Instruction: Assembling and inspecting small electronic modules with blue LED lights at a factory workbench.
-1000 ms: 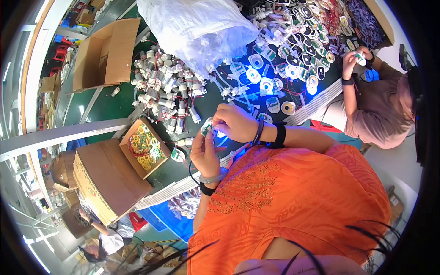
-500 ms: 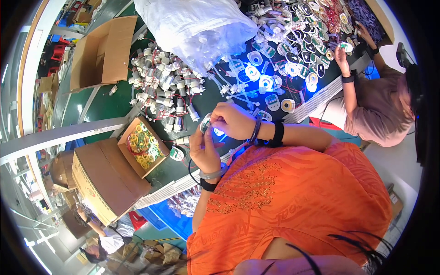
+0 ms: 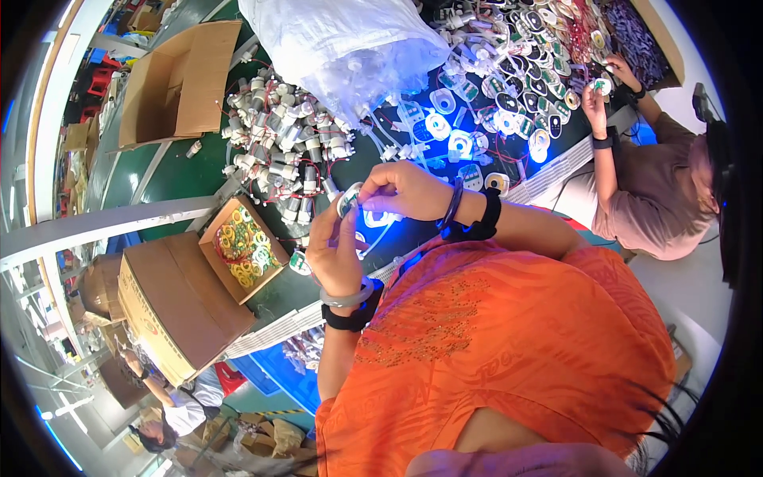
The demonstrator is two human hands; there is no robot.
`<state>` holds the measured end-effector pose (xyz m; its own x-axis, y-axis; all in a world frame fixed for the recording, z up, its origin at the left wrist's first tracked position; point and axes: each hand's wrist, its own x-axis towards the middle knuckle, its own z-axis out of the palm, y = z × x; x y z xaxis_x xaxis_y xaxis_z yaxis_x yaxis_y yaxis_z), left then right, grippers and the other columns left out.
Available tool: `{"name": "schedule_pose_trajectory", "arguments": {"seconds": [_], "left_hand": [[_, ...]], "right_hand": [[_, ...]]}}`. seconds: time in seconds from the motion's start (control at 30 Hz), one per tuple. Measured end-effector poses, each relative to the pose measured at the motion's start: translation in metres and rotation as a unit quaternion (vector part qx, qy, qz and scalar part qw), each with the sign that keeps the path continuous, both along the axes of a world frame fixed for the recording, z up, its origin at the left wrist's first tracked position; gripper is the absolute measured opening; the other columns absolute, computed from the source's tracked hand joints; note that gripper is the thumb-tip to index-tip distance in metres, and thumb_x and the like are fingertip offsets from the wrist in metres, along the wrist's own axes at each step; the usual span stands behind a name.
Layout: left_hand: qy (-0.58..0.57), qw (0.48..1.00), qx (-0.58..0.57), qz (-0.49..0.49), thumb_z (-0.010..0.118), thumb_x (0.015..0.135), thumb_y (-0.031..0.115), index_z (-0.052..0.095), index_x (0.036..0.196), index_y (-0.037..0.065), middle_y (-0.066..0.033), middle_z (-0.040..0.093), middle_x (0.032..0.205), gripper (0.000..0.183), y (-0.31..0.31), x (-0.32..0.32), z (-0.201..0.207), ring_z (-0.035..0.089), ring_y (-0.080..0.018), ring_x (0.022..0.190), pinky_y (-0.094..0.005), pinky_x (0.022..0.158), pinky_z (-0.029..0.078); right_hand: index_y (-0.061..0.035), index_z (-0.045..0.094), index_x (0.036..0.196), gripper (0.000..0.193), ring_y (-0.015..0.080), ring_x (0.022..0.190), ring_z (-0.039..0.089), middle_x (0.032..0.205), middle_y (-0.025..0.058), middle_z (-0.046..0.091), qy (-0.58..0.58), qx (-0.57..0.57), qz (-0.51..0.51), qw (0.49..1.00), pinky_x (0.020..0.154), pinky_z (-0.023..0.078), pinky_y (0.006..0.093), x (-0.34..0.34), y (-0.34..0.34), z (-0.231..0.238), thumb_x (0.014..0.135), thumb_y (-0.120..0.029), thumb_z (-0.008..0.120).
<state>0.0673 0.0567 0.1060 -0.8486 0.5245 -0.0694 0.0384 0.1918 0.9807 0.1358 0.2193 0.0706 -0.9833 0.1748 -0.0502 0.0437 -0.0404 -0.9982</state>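
Observation:
My left hand (image 3: 335, 248) grips a small oval white part with a green circuit board (image 3: 348, 200) by its edge, raised over the bench. The bent fingers of my right hand (image 3: 404, 191) pinch at the right side of that same part; whether a wire is between them is too small to tell. Just under my hands, a white part lit blue (image 3: 380, 216) glows on the bench, partly covered by my fingers. A similar board part (image 3: 300, 262) lies left of my left wrist. Beyond my hands is a heap of small motors with tubes and red wires (image 3: 278, 143).
A carton of yellow and green rings (image 3: 245, 248) stands left, beside a bigger closed carton (image 3: 179, 306). An open carton (image 3: 181, 83) and a white plastic bag (image 3: 334, 48) lie farther off. Several board parts (image 3: 524, 99) spread toward a co-worker (image 3: 656, 183) at right.
Both my hands have shifted a little left with the board part, and the lit part beneath shows more. The co-worker's hands at right have come closer together.

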Motion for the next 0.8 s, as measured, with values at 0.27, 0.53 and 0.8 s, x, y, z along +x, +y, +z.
{"name": "schedule_pose_trajectory", "arguments": {"seconds": [0.27,0.53,0.8], "left_hand": [[0.090,0.996,-0.013,0.022,0.064,0.086,0.002,0.064,0.110,0.000,-0.0045,0.065,0.088,0.024,-0.002,-0.014,0.007,0.052,-0.0025,0.057,-0.0168,0.041,0.042],[0.042,0.999,-0.019,0.020,0.064,0.085,0.000,0.066,0.106,0.000,-0.0038,0.063,0.093,0.022,-0.008,-0.031,-0.021,0.057,-0.0070,0.074,-0.0214,0.065,0.047],[0.051,0.997,-0.043,0.036,0.063,0.086,0.000,0.065,0.106,-0.001,-0.0065,0.063,0.091,0.020,-0.014,-0.033,-0.022,0.061,-0.0109,0.080,-0.0237,0.070,0.049]], "right_hand": [[-0.0045,0.063,0.085,0.005,0.0246,0.075,0.061,0.079,0.0071,0.062,0.132,0.337,-0.111,0.925,0.069,0.049,0.0345,0.011,0.007,-0.013,0.081,-0.006,0.060],[-0.0094,0.056,0.086,0.012,0.0263,0.063,0.061,0.083,0.0079,0.058,0.224,0.507,0.216,0.804,0.053,0.046,0.0402,0.006,-0.062,-0.131,0.077,-0.018,0.057],[-0.0085,0.062,0.078,0.016,0.0302,0.067,0.065,0.073,0.0116,0.064,0.067,0.604,0.267,0.748,0.061,0.051,0.0417,-0.006,-0.076,-0.120,0.081,-0.022,0.053]]}}
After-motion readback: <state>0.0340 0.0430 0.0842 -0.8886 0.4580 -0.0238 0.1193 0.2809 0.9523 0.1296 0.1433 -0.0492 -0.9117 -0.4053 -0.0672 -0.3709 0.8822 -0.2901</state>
